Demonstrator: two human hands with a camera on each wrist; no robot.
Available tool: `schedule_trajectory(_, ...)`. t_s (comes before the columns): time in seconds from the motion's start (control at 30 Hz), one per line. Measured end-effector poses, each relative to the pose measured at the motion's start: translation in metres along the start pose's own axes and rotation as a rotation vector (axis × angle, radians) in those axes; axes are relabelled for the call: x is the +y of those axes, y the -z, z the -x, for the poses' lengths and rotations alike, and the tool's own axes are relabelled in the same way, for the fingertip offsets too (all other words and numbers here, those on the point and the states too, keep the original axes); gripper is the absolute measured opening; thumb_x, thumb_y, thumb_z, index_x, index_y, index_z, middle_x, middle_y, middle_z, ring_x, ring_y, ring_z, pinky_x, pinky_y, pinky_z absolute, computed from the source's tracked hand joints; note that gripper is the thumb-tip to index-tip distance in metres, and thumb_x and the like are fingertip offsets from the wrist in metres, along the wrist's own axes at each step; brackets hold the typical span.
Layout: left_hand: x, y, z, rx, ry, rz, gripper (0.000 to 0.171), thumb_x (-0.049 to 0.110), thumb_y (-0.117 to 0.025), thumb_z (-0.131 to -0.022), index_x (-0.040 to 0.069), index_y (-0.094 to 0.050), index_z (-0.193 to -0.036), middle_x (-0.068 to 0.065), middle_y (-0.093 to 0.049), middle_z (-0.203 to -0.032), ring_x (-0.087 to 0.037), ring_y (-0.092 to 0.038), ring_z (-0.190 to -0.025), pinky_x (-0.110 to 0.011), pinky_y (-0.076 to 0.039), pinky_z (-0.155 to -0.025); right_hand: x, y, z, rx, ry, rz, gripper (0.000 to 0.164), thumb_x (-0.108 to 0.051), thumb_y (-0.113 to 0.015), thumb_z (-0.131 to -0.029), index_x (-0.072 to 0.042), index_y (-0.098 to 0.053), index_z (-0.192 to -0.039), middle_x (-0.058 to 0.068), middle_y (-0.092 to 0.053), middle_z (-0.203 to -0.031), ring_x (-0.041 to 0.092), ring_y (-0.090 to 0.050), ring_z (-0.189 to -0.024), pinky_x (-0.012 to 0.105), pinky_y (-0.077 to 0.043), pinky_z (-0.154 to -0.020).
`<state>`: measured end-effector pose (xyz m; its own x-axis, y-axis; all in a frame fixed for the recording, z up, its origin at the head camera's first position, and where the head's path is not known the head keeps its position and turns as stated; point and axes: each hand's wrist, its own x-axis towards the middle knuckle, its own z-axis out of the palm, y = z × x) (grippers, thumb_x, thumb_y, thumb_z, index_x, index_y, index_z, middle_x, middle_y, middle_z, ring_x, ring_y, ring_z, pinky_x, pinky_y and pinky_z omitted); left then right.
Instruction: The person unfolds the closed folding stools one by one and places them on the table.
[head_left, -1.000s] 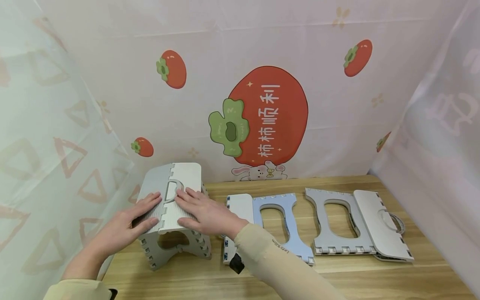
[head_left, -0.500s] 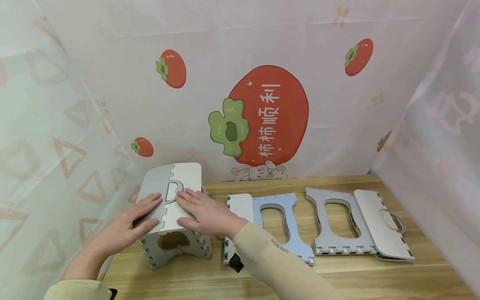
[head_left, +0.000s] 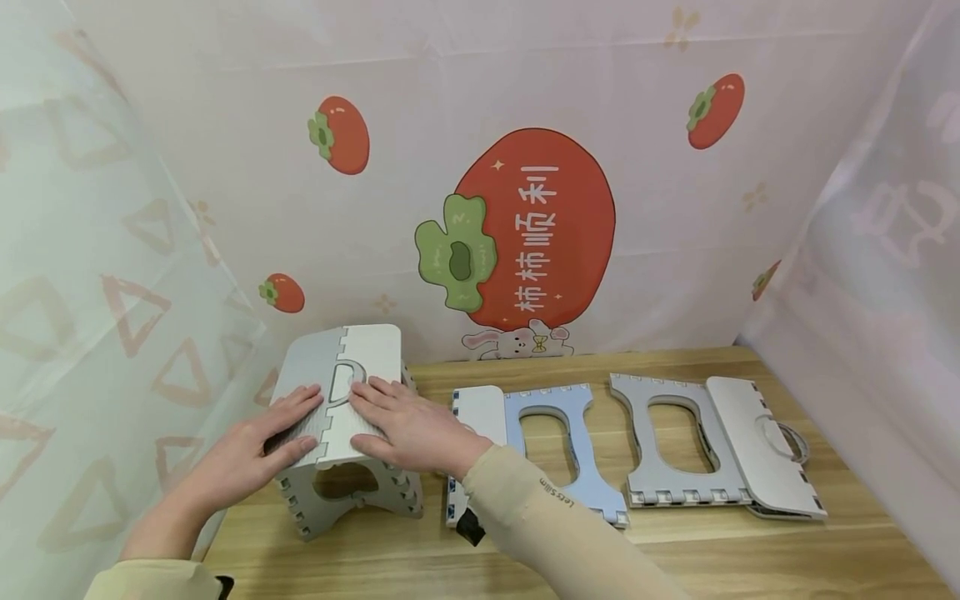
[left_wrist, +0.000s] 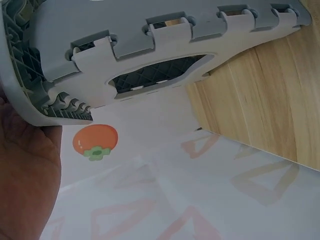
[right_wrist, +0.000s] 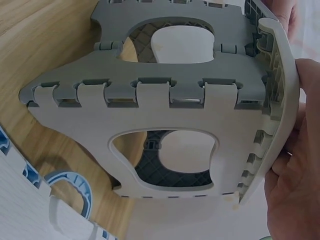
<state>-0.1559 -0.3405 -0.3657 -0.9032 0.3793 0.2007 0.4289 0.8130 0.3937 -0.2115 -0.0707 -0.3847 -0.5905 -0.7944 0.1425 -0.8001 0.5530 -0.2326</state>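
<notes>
A grey-and-white folding step stool [head_left: 378, 346] stands unfolded at the left of the table, its seat level and its handle loop lying in the middle. My left hand [head_left: 243, 454] rests with extended fingers on the grey half of the seat. On the white half lies my right hand [head_left: 412, 425], fingers straight, their tips beside the handle. In the left wrist view, the stool's hinged legs [left_wrist: 100, 55] are spread, and only part of the left hand [left_wrist: 27, 170] shows at the seat's edge. From the right wrist, the right hand [right_wrist: 295, 170] shows against the seat, fingertips hidden.
A blue-and-white folded stool [head_left: 592, 492] lies flat right of the standing one, partly behind my right forearm. Farther right lies a grey-and-white folded stool [head_left: 757, 450], handle outward. All are on a wooden table [head_left: 360, 567], with printed curtains [head_left: 390, 217] behind and at both sides.
</notes>
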Motion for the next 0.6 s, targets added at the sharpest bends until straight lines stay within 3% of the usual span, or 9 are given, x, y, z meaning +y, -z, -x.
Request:
schedule_trajectory(0.13, -0.003, 0.002, -0.001, 0.002, -0.015, -0.013, 0.055, 0.034, -0.063, -0.102, 0.021, -0.049, -0.154, -0.005, -0.041, -0.162, -0.01, -0.031, -0.15, 0.005, -0.015, -0.1, 0.0, 0.0, 0.0, 0.006, 0.009, 0.015, 0.068, -0.057, -0.029, -0.109, -0.019, -0.021, -0.164, -0.007, -0.013, -0.171, 0.013, -0.009, -0.157, 0.028, -0.008, -0.126)
schedule_trajectory(0.23, -0.006, 0.004, -0.006, 0.002, -0.011, -0.029, 0.055, 0.035, -0.063, -0.102, 0.019, -0.05, -0.153, -0.007, -0.041, -0.161, -0.031, -0.038, -0.148, 0.004, -0.014, -0.1, -0.001, 0.001, 0.001, 0.004, 0.021, 0.015, 0.068, -0.057, -0.031, -0.108, -0.019, -0.022, -0.164, -0.006, -0.015, -0.171, 0.012, -0.011, -0.157, 0.026, -0.008, -0.126)
schedule_trajectory(0.3, -0.008, 0.005, -0.01, 0.01, -0.004, -0.028, 0.055, 0.035, -0.064, -0.102, 0.016, -0.051, -0.152, -0.009, -0.042, -0.161, -0.038, -0.039, -0.146, 0.004, -0.013, -0.101, -0.002, 0.002, 0.002, 0.005, 0.034, 0.02, 0.068, -0.057, -0.033, -0.108, -0.019, -0.025, -0.164, -0.006, -0.017, -0.171, 0.011, -0.012, -0.157, 0.024, -0.009, -0.125)
schedule_trajectory(0.4, -0.01, 0.01, -0.016, 0.001, 0.014, -0.035, 0.057, 0.036, -0.064, -0.101, 0.014, -0.051, -0.152, -0.011, -0.043, -0.16, -0.043, -0.04, -0.144, -0.022, -0.032, -0.116, -0.004, 0.002, 0.004, 0.007, 0.06, 0.054, 0.069, -0.059, -0.035, -0.107, -0.02, -0.028, -0.163, -0.006, -0.021, -0.17, 0.01, -0.015, -0.156, 0.022, -0.012, -0.125)
schedule_trajectory(0.47, -0.012, 0.014, -0.021, -0.017, 0.031, -0.032, 0.058, 0.037, -0.064, -0.101, 0.014, -0.051, -0.152, -0.012, -0.042, -0.16, -0.045, -0.04, -0.144, -0.046, -0.039, -0.114, -0.006, 0.002, 0.005, 0.013, 0.081, 0.084, 0.068, -0.059, -0.036, -0.106, -0.02, -0.03, -0.162, -0.006, -0.024, -0.169, 0.01, -0.018, -0.156, 0.023, -0.014, -0.125)
schedule_trajectory(0.53, -0.014, 0.018, -0.025, -0.039, 0.041, -0.026, 0.06, 0.037, -0.064, -0.101, 0.012, -0.049, -0.153, -0.014, -0.041, -0.16, -0.047, -0.039, -0.144, -0.066, -0.039, -0.105, -0.008, 0.002, 0.006, 0.013, 0.101, 0.117, 0.068, -0.059, -0.036, -0.107, -0.02, -0.031, -0.162, -0.007, -0.025, -0.169, 0.01, -0.02, -0.155, 0.023, -0.015, -0.124)
schedule_trajectory(0.6, -0.016, 0.021, -0.03, -0.055, 0.047, -0.018, 0.061, 0.037, -0.064, -0.101, 0.01, -0.048, -0.153, -0.016, -0.041, -0.161, -0.048, -0.037, -0.144, -0.069, -0.037, -0.105, -0.01, 0.003, 0.007, 0.024, 0.122, 0.138, 0.066, -0.057, -0.037, -0.107, -0.02, -0.033, -0.162, -0.006, -0.028, -0.168, 0.011, -0.023, -0.154, 0.023, -0.017, -0.124)
